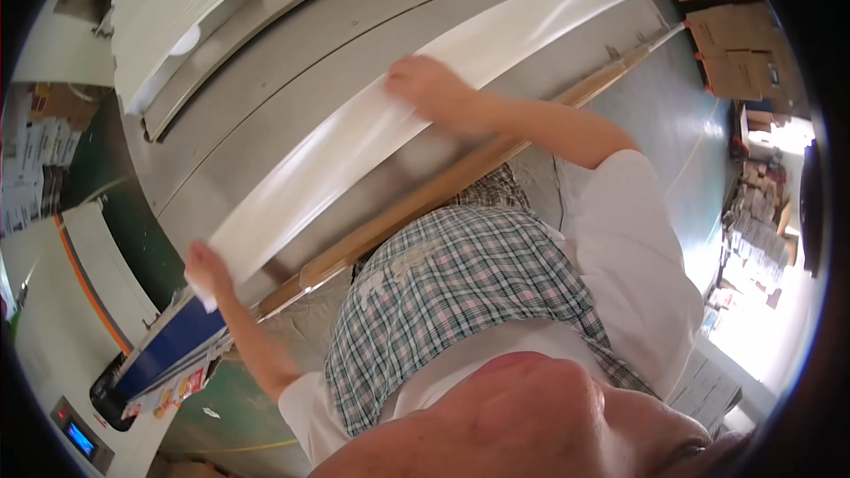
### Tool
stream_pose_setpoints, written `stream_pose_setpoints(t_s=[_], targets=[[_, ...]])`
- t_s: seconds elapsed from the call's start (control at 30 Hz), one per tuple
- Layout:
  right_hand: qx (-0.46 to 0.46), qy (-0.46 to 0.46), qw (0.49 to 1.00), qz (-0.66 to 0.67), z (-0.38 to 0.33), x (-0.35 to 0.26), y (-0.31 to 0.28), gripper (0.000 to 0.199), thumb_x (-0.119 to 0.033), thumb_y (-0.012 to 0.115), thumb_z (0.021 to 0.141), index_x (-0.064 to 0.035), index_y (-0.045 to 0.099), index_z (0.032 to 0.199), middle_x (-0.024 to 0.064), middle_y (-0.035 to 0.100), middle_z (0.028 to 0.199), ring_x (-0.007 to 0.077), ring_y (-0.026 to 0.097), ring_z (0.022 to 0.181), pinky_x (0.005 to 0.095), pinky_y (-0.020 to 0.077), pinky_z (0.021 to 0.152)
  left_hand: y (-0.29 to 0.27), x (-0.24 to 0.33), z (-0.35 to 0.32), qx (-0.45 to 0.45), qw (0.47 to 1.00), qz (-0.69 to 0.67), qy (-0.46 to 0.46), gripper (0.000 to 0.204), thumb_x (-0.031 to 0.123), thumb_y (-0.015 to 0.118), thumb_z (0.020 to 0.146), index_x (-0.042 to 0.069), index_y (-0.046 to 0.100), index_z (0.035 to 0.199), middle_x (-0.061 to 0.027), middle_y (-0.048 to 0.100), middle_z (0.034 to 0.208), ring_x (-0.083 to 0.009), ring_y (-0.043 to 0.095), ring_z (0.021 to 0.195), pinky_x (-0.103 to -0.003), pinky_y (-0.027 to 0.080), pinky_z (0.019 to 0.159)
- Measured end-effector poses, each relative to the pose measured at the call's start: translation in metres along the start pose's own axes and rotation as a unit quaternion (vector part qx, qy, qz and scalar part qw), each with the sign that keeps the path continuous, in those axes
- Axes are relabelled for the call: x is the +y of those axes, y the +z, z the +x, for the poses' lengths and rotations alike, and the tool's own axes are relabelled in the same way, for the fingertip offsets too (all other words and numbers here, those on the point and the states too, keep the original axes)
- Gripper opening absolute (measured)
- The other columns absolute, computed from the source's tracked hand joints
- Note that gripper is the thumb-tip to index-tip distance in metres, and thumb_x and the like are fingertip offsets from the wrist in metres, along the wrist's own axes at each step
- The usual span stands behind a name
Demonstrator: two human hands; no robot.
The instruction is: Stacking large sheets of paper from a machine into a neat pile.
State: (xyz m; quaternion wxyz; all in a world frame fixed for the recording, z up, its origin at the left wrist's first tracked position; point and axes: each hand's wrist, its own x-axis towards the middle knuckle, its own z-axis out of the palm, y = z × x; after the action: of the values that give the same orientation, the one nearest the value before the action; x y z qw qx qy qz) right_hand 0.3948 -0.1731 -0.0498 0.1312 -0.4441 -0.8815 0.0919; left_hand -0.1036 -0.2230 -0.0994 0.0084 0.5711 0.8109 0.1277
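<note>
Item: long white sheet [390, 124] on the steel worktop [266, 80], long axis running near-left to far-right; my left hand [208, 270] pinches its near-left end, my right hand [429, 84] presses flat mid-sheet, grip open, nearer the far end.

Obstruction survey — metal work table [266, 115]. A long white sheet stack [398, 124] is lying diagonally across the table, taking up its middle band from near corner to far end. Both hands are occupying it: left hand [205, 270] at the near corner, right hand [425, 84] on the far edge. A wooden strip [460, 179] is bordering the near table edge, directly beside the person's body — passage there is tight. A second white stack [177, 9] is blocking the far side. 2 bare metal bands are remaining free, 1 either side of the sheets.
</note>
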Motion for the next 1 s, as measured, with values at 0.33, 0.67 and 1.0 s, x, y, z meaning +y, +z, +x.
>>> stream_pose_setpoints(t_s=[0.33,0.67,1.0], targets=[[0.122,0.289,0.928,-0.202,-0.133,0.270,-0.080,0.019,-0.002,0.056,0.064,-0.0066,0.055,0.082,0.0085,0.054,0.086,0.0278,0.052,0.089,0.0379,0.0450,0.075,-0.028,0.006,-0.022,0.000,0.993,0.096,-0.070,0.042,0.041,0.036,0.089,0.008,0.060,0.089,-0.0145,0.061,0.091,-0.0348,0.055,0.083,-0.046,0.042,0.071],[0.055,0.248,0.962,-0.096,-0.206,0.324,-0.135,0.016,-0.006,0.056,0.070,-0.0086,0.052,0.086,0.0046,0.053,0.083,0.0221,0.053,0.085,0.0350,0.0470,0.067,0.015,0.252,-0.082,-0.116,0.992,0.048,0.008,0.046,0.048,0.027,0.090,0.018,0.057,0.108,-0.0036,0.055,0.115,-0.0318,0.038,0.118,-0.063,0.022,0.089],[0.054,0.232,0.949,-0.208,-0.250,0.448,-0.164,0.020,-0.004,0.057,0.070,-0.0101,0.052,0.088,0.0025,0.051,0.094,0.0216,0.049,0.098,0.0364,0.0488,0.074,0.043,0.286,-0.089,-0.078,0.989,0.116,-0.049,0.049,0.050,0.027,0.090,0.017,0.056,0.110,-0.0035,0.053,0.119,-0.0282,0.035,0.121,-0.064,0.014,0.094]])
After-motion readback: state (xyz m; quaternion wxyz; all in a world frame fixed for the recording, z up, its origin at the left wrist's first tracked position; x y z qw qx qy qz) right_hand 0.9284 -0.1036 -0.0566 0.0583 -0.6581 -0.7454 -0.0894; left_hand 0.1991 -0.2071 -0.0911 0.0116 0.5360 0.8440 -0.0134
